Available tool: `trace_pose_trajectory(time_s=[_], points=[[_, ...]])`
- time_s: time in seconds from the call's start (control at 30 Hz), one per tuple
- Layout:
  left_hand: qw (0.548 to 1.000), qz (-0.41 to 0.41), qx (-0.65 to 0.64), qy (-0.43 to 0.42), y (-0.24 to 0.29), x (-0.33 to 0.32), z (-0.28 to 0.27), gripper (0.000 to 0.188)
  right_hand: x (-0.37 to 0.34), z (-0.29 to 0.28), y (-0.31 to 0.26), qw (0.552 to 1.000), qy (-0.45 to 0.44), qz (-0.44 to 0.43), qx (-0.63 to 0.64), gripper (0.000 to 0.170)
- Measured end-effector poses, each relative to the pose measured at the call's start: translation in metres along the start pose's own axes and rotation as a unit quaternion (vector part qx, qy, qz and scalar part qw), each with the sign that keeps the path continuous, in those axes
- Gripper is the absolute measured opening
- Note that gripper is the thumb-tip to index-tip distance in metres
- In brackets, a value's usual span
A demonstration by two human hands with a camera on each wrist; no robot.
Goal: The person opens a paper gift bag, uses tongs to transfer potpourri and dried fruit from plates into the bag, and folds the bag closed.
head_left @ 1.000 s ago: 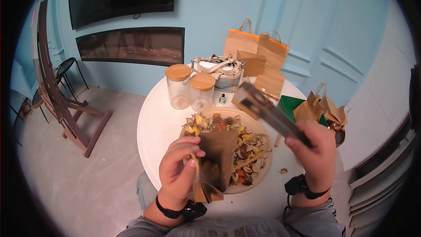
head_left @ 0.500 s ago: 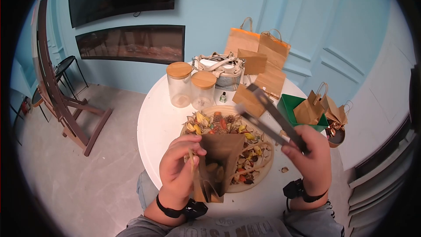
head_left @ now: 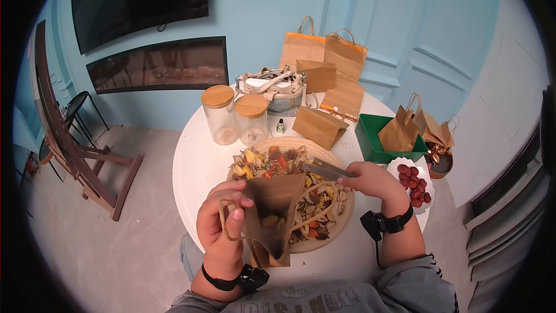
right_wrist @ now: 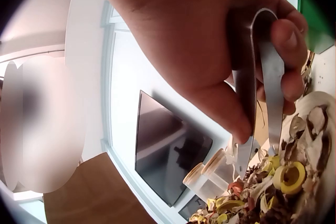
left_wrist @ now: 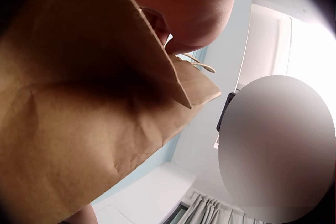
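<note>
In the head view my left hand (head_left: 219, 220) holds the near side of a small brown paper bag (head_left: 278, 191) by its rim, beside one twisted handle. The bag stands wide at the mouth, with some dried pieces dimly visible inside. My right hand (head_left: 376, 182) grips metal tongs (head_left: 324, 168), their tips down at the dried potpourri (head_left: 255, 159) in a round shallow basket (head_left: 341, 226). From the right wrist, the tongs (right_wrist: 270, 77) show bent between thumb and fingers, tips among yellow and pale pieces. The left wrist view shows mostly the bag's brown side (left_wrist: 79, 145).
Two lidded glass jars (head_left: 219, 119), a small bottle (head_left: 281, 126) and a handbag (head_left: 272, 90) stand behind the basket. Several paper bags (head_left: 344, 58) lean at the back. To the right are a green bin (head_left: 370, 145) and a white plate (head_left: 397, 168) of dark red fruits.
My right hand has lowered the tongs from above the table's right side down to the potpourri, uncovering the plate of red fruits. The left hand keeps its hold on the bag.
</note>
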State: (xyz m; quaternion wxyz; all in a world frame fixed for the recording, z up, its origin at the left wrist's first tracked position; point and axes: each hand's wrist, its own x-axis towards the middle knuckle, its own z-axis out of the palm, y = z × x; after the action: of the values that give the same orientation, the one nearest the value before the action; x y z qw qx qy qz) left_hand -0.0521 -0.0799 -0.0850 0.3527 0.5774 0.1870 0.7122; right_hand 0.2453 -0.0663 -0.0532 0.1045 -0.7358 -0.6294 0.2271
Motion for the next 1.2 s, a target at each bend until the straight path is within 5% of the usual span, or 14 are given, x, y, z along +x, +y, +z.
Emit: trace_pose_trajectory(time_s=[0.33, 0.6, 0.9, 1.2], points=[[1.0, -0.022, -0.011, 0.01, 0.001, -0.001, 0.001, 0.014, -0.009, 0.02, -0.013, 0.996, -0.04, -0.07, -0.039, 0.039], [1.0, -0.008, -0.015, 0.016, 0.0, -0.001, 0.001, 0.013, -0.002, 0.037, -0.009, 0.983, 0.059, -0.132, -0.11, 0.037], [1.0, -0.006, -0.023, 0.015, 0.001, -0.001, 0.001, 0.014, -0.007, 0.028, -0.012, 0.98, 0.095, -0.127, -0.122, 0.019], [1.0, -0.003, -0.019, 0.015, 0.0, -0.001, 0.001, 0.014, -0.006, 0.025, -0.009, 0.982, 0.085, -0.118, -0.123, 0.025]])
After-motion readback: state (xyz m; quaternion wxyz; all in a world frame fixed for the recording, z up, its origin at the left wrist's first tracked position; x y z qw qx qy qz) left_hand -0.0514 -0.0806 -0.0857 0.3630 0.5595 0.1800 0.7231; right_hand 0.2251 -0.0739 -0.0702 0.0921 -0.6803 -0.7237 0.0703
